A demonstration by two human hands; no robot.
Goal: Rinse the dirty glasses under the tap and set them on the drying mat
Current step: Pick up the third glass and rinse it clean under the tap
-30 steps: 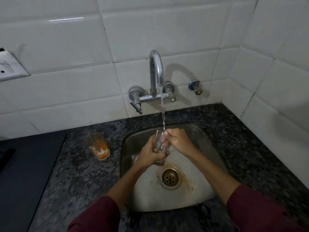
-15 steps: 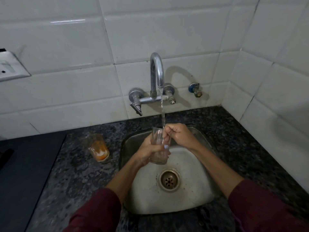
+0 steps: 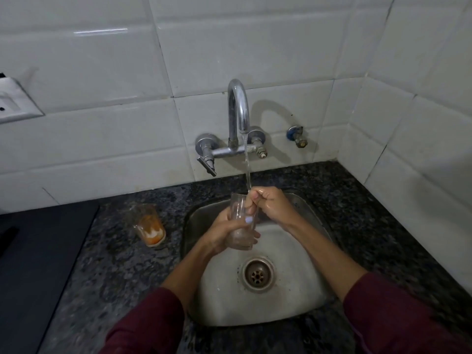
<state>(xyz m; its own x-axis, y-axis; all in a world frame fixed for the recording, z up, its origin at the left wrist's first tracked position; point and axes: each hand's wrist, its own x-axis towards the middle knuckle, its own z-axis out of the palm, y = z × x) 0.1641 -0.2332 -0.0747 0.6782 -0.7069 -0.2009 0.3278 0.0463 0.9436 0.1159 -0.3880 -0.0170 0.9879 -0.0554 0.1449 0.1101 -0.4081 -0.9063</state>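
Over the steel sink point(image 3: 301, 297), I hold a clear glass point(image 3: 240, 221) upright beneath the running tap point(image 3: 238, 108), the stream of water point(image 3: 247, 169) falling onto my right hand point(image 3: 270, 204) at the rim. My left hand point(image 3: 224, 233) is wrapped closed around the glass's lower body, thumb across its front; my right hand is curled shut at the mouth, with its fingers apparently reaching inside to rub the wall, though how far they go in I cannot tell.

The risk I see is a slip: wet glass in wet hands, held above a hard steel basin, could drop and crack if my lower grip loosens while the other hand scrubs. Pressing too hard inside the rim could also break it against my fingers. Water bouncing off my knuckles may splash onto the speckled granite desk point(image 3: 122, 272).

The glass in hand looks nearly clear, with a little water pooled at its base. A second glass point(image 3: 149, 227) stands on the desk just left of the sink, coated with orange residue and a pale layer at the bottom, not yet rinsed. The dark drying mat point(image 3: 38, 251) at far left holds no glass in view.
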